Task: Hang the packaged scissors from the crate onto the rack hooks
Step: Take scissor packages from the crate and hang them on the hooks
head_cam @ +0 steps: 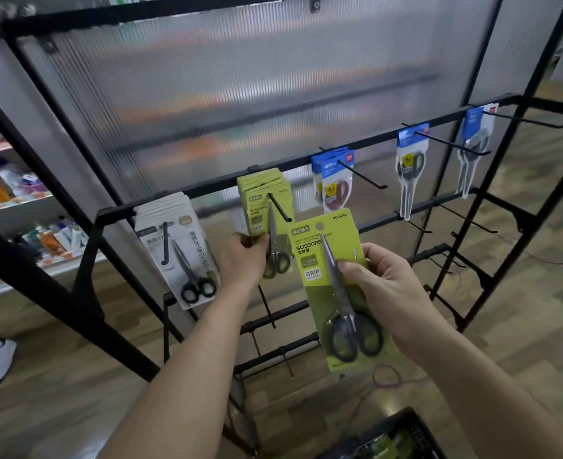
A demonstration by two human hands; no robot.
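Now, right hand (382,283) pinches green scissors pack (336,293) mid-frame, just below-right of hook (279,207). Left hand (243,256) grips hung green stack (256,207), steadying. Best: line card hole (319,226) with hook tip, slide straight back.

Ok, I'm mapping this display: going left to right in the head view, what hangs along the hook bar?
White packs → green packs → blue packs with reddish scissors → fourth-hook blue pack → far-right blue pack.
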